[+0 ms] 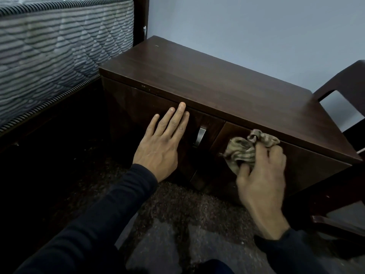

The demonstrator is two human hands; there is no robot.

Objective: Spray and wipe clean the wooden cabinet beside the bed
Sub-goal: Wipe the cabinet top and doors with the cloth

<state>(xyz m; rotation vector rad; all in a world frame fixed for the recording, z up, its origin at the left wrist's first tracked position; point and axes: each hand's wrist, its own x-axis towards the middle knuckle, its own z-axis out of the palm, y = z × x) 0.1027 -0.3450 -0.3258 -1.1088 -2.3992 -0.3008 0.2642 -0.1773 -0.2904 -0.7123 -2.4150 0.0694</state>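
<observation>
Dark carpet (pixel 173 204), wooden cabinet (pixel 217 82), blue-grey wall (pixel 256 26)

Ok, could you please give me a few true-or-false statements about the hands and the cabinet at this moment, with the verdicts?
1. The right hand grips a crumpled striped cloth against the cabinet front. True.
2. The left hand is curled round the metal handle. False: it lies flat on the cabinet front, fingers straight, left of the handle.
3. A spray bottle stands on the cabinet top. False: no bottle is in view.
4. A mattress lies to the cabinet's left. True.
5. A chair stands between the mattress and the cabinet. False: the chair stands at the cabinet's right.
</observation>
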